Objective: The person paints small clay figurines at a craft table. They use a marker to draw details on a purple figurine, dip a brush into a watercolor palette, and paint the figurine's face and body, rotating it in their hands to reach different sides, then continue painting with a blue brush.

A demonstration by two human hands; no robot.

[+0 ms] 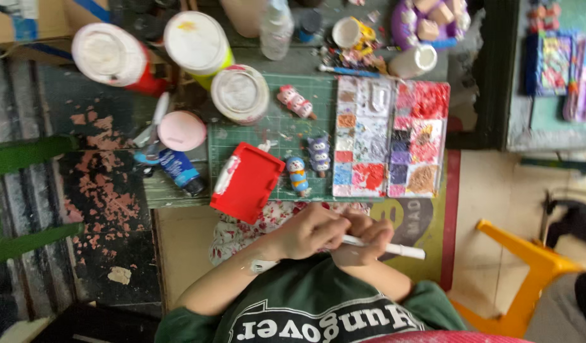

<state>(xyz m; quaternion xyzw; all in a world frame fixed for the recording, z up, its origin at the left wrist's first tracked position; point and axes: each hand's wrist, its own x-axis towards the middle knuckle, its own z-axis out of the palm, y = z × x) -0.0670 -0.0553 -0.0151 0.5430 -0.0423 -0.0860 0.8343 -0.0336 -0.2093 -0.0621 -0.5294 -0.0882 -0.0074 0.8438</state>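
Note:
My left hand (309, 232) and my right hand (367, 244) meet close to my chest, just below the table's front edge. Both are closed on a thin white brush handle (401, 249) that sticks out to the right past my right fingers. Whether my left fist holds anything more is hidden. Beyond the hands, a green cutting mat (274, 136) carries three small painted figures: a pink one (296, 101), a purple one (319, 154) and a blue one (298, 175). A paint-smeared palette (391, 136) lies to their right.
A red box (247, 182) overhangs the mat's front left corner. A blue paint tube (180, 170), a pink-lidded jar (182, 130), several round canisters (197, 41) and a clear bottle (276, 25) crowd the back left. A yellow chair (528, 267) stands at the right.

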